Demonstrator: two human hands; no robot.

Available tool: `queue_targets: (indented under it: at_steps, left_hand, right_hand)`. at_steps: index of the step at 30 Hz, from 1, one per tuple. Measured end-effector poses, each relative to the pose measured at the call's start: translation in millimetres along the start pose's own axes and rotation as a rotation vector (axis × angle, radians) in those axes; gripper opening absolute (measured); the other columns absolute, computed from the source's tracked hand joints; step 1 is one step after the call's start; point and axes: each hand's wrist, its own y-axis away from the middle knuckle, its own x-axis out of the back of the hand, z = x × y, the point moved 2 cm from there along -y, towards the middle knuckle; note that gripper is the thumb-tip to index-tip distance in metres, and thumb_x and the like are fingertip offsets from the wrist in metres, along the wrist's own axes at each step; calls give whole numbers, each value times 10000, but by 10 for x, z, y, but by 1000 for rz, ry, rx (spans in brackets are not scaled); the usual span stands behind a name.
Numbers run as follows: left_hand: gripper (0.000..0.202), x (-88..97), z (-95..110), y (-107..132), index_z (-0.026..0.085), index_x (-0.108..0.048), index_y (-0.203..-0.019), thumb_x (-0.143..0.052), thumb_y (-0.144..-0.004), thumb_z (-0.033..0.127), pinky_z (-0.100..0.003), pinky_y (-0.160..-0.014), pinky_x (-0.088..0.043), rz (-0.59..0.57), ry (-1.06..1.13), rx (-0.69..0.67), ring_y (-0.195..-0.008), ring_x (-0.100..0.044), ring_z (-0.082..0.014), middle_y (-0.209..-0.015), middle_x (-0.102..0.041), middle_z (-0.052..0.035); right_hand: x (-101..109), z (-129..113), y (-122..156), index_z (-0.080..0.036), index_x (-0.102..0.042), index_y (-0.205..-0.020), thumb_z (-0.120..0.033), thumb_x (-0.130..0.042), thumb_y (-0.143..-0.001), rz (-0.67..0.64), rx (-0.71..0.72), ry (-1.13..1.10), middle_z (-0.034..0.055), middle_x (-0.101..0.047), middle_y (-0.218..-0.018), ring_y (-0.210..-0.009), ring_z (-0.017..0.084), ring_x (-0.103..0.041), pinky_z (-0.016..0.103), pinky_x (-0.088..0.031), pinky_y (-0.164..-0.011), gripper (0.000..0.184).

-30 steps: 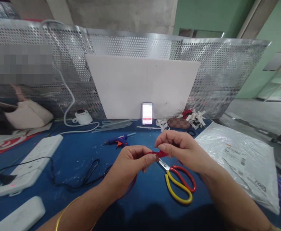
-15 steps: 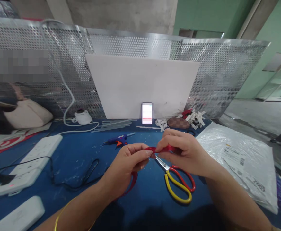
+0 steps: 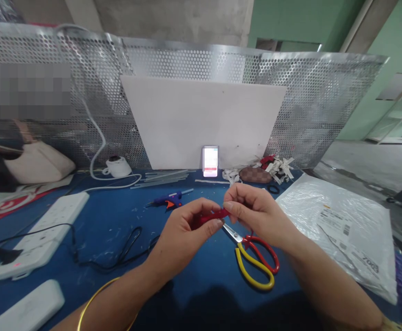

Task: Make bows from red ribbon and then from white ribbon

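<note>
Both hands meet above the blue table (image 3: pixel 118 220), pinching a short piece of red ribbon (image 3: pixel 212 217) between them. My left hand (image 3: pixel 183 232) grips the ribbon's left part with thumb and fingers closed. My right hand (image 3: pixel 256 214) pinches its right end with fingertips pressed together. Just below the hands lie scissors (image 3: pixel 254 255) with one red and one yellow handle, blades pointing toward the hands. A thin yellow bangle (image 3: pixel 93 299) circles my left forearm.
A blue glue gun (image 3: pixel 168 200) and glue sticks (image 3: pixel 162 178) lie behind the hands. White power strips (image 3: pixel 45 234) with a black cable (image 3: pixel 118 257) sit at left, a plastic mailer bag (image 3: pixel 342 230) at right. A phone (image 3: pixel 210 161) leans on a white board (image 3: pixel 204 119) before a perforated metal screen.
The hands have drawn closer together and the ribbon's loop has been gathered up into my left hand; the tail that hung below that hand no longer shows.
</note>
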Motion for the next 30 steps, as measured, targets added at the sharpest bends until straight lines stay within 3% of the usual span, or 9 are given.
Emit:
queue_targets:
  at_steps: [6,10,13,15,18,21,26,30]
  left_hand:
    - [132,-13,28,7,156,-671,-786,-632,-780,282,-172,-529,-379,17,40,50,-560,-448,-62,-708,-610,4]
    - [128,-7,5,10,146,-662,-763,-650,-768,273,-164,-490,-358,71,110,92,-526,-435,-58,-617,-570,15]
    - [147,-6,-26,11,144,-671,-735,-658,-765,287,-165,-490,-366,40,128,101,-517,-453,-59,-602,-588,4]
    - [163,-2,-52,12,150,-685,-748,-654,-772,308,-169,-497,-379,34,137,106,-520,-471,-65,-613,-614,-10]
    - [185,4,-84,13,153,-695,-763,-647,-777,332,-175,-499,-390,61,171,130,-523,-492,-73,-630,-639,-25]
    - [189,5,-90,12,145,-696,-760,-659,-764,330,-177,-492,-392,89,202,153,-517,-502,-76,-634,-645,-31]
    - [164,0,-55,18,144,-705,-819,-656,-762,289,-176,-488,-396,78,225,120,-522,-498,-76,-651,-655,-32]
    - [159,-8,-8,37,144,-713,-843,-641,-752,253,-190,-486,-410,118,128,86,-522,-503,-90,-646,-659,-30]
  right_hand:
    - [-12,-36,-14,-154,-528,-729,-182,-533,-852,-2,5,-11,-45,-527,-582,-527,60,-450,180,-322,-490,127]
    - [-16,-28,-7,-160,-530,-734,-210,-537,-855,-12,-17,-12,-44,-538,-577,-498,63,-441,185,-312,-462,131]
    - [-24,5,-12,-166,-537,-747,-223,-525,-866,2,7,35,-43,-545,-576,-493,72,-452,195,-327,-464,133]
    - [-20,22,-18,-172,-554,-777,-209,-527,-865,74,74,139,-33,-567,-620,-546,86,-495,207,-364,-509,100]
    - [8,-8,7,-186,-598,-876,-177,-560,-842,299,270,397,16,-625,-842,-781,136,-573,258,-415,-676,52]
    - [13,-92,81,-199,-626,-872,-179,-573,-840,457,472,631,35,-627,-915,-888,171,-569,324,-379,-806,66]
    - [-62,-148,165,-207,-641,-843,-200,-555,-864,302,493,751,14,-631,-783,-738,141,-572,325,-352,-757,89]
    - [-98,-115,167,-199,-644,-838,-214,-550,-872,308,475,778,23,-640,-770,-716,144,-570,326,-343,-738,102]
